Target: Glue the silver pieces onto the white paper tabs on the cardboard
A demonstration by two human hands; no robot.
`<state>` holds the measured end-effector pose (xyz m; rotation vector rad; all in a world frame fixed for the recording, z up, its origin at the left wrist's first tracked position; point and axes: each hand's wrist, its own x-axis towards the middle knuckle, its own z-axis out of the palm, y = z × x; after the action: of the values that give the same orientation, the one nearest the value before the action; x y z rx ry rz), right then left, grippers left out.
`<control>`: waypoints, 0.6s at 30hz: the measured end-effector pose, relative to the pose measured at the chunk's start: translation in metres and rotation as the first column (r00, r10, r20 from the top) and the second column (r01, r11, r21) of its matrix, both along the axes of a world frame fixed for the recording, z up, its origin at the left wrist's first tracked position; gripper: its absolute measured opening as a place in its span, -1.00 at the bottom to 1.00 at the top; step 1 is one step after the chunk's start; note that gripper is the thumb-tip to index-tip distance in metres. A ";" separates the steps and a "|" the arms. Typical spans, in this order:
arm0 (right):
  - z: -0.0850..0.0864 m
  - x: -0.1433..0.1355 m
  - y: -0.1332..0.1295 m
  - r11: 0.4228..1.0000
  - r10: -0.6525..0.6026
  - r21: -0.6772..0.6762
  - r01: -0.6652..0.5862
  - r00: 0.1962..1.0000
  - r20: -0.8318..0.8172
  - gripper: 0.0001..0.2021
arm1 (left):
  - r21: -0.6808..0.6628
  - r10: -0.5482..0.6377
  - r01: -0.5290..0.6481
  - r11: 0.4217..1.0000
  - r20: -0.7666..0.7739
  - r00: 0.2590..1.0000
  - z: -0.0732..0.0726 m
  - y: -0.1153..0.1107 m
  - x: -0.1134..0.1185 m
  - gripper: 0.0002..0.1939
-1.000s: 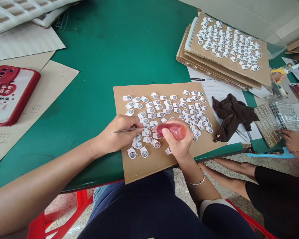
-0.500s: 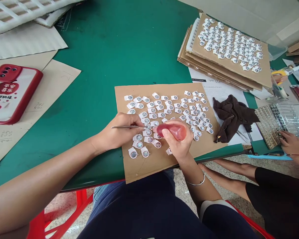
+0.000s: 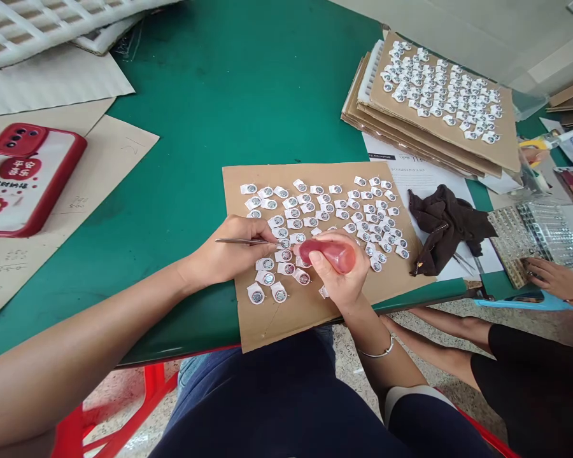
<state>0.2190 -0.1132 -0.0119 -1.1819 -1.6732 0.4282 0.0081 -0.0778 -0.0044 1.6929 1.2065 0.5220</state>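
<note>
A brown cardboard sheet point(image 3: 310, 312) lies at the front edge of the green table, covered with rows of small white pieces, each bearing a round, dark-rimmed disc. Over its left part, my left hand point(image 3: 239, 248) grips a thin metal tool, seemingly tweezers point(image 3: 241, 241), tip toward one of the pieces point(image 3: 283, 243). My right hand point(image 3: 342, 273) is wrapped round a soft red squeeze bottle point(image 3: 332, 254), tilted flat with its nozzle pointing left at that same piece. Whether nozzle or tip touches the piece is too small to tell.
At the back right stands a stack of cardboard sheets point(image 3: 424, 137) with similar pieces on top. A dark crumpled cloth point(image 3: 446, 226) lies on printed paper. Further right, another person's hand point(image 3: 549, 277) rests by trays of small parts point(image 3: 549, 232). A red-cased phone point(image 3: 31, 181) lies left.
Both hands hold nearly the same place with tool and bottle. The whole view has shifted slightly. The other person's hand at the right has moved a little left.
</note>
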 end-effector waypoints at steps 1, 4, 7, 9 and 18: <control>0.000 0.000 0.000 1.000 0.000 0.001 0.000 1.000 0.000 -0.79 | -0.005 -0.003 0.003 1.000 0.001 1.000 0.000 0.000 0.000 -0.90; 0.000 0.000 0.000 1.000 0.005 -0.001 -0.005 1.000 0.005 -0.79 | -0.014 -0.002 0.002 1.000 0.005 1.000 0.001 0.000 -0.001 -0.89; 0.001 0.000 0.000 1.000 0.003 -0.001 -0.003 1.000 0.015 -0.78 | -0.022 -0.001 0.001 1.000 0.009 1.000 0.001 0.001 0.000 -0.88; 0.001 -0.001 0.000 1.000 0.003 -0.003 -0.003 1.000 0.020 -0.78 | -0.023 -0.003 0.004 1.000 0.012 1.000 0.001 0.001 0.000 -0.87; 0.001 -0.001 0.000 1.000 0.013 -0.025 -0.012 1.000 0.020 -0.78 | 0.003 -0.003 0.003 1.000 0.019 1.000 0.000 0.000 -0.001 -0.88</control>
<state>0.2185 -0.1130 -0.0110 -1.1981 -1.6982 0.4470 0.0075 -0.0773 -0.0048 1.6887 1.1906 0.5374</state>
